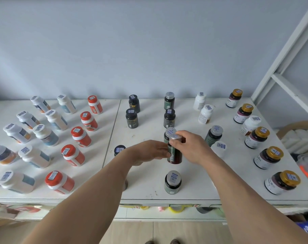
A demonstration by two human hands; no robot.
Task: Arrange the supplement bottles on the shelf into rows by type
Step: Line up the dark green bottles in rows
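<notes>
Here, a person reaches both bare arms over a white shelf (149, 182) that runs along a pale blue wall (132, 41) and is dotted with upright supplement bottles. Both hands meet near the middle of the shelf on one dark bottle with a silver cap (175, 152). The left hand (149, 152) wraps its fingers around the bottle's left side, and the right hand (190, 147) curls over the bottle's top, fingertips pinching the cap. Whether the bottle's base touches the shelf cannot be told.

The held bottle sits in a column of silver-capped dark bottles: another silver-capped bottle (169, 133) stands just behind it, touching or nearly so, two more stand farther back, and a silver-capped bottle with a green label (172, 182) stands in front, near the shelf's front edge.

To the left, white bottles with orange bands, white bottles with blue labels (47, 134) and red-capped orange bottles (81, 136) stand in three slanting rows. Two black-capped dark bottles (132, 118) stand at the back, left of the silver-capped column; a third black cap (119, 149) shows just behind the left wrist. To the right, gold-capped bottles (257, 138) line the shelf's right edge, with white bottles (205, 114) and one more silver-capped bottle (213, 135) between them and the hands.
</notes>
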